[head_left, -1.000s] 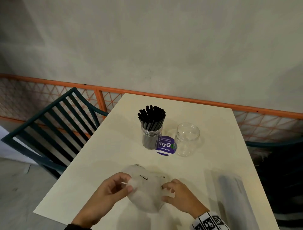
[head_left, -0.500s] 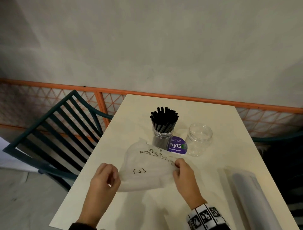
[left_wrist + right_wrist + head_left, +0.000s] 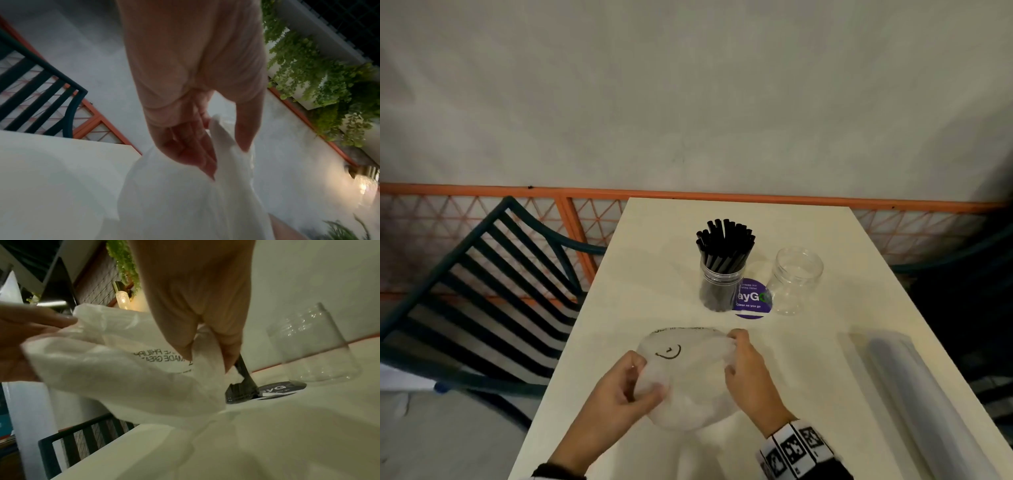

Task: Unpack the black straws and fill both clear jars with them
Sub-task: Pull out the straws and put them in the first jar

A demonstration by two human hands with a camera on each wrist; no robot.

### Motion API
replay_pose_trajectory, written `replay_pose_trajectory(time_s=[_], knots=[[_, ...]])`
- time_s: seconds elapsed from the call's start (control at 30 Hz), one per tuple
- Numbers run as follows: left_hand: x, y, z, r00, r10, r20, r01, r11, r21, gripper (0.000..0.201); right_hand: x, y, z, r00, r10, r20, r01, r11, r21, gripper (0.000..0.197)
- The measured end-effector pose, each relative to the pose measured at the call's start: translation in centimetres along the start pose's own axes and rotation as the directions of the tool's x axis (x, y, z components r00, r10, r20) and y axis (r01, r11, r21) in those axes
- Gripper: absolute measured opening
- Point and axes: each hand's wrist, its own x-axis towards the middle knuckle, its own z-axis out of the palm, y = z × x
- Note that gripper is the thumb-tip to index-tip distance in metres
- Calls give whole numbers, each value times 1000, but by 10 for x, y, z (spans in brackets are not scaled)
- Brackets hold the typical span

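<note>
Both hands hold a white translucent plastic bag [image 3: 688,380] with black print just above the near part of the cream table [image 3: 640,274]. My left hand [image 3: 633,387] pinches its left edge between thumb and fingers [image 3: 205,159]. The bag's right edge is pinched by my right hand [image 3: 739,359], and the bag [image 3: 123,363] bunches under it. Behind, a clear jar [image 3: 719,291] stands packed with black straws [image 3: 724,246]. An empty clear jar [image 3: 794,284] stands to its right, also seen as the empty jar [image 3: 314,345].
A round purple sticker [image 3: 751,298] lies between the jars. A long clear package [image 3: 921,404] lies along the table's right edge. A dark slatted chair [image 3: 476,291] stands left of the table, and an orange railing [image 3: 722,197] runs behind it.
The bag was spread wide between the hands half a second ago; now the hands have come closer together and the bag is gathered and crumpled between them.
</note>
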Motion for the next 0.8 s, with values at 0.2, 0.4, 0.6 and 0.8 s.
replay_pose_trajectory(time_s=[0.2, 0.4, 0.6, 0.8], knots=[[12, -30, -40, 892, 340, -299, -92, 783, 616, 26, -19, -1, -2, 949, -224, 222, 247, 966, -79, 89], [12, -73, -33, 964, 134, -228, 75, 689, 721, 45, -20, 34, 30, 908, -243, 343, 386, 802, -455, 58], [7, -40, -16, 981, -157, 115, -20, 505, 863, 102, -21, 51, 65, 932, 84, 353, 195, 704, -683, 59], [42, -89, 15, 952, -132, 276, -253, 172, 952, 71, -18, 59, 89, 953, 74, 293, 137, 756, -640, 56]])
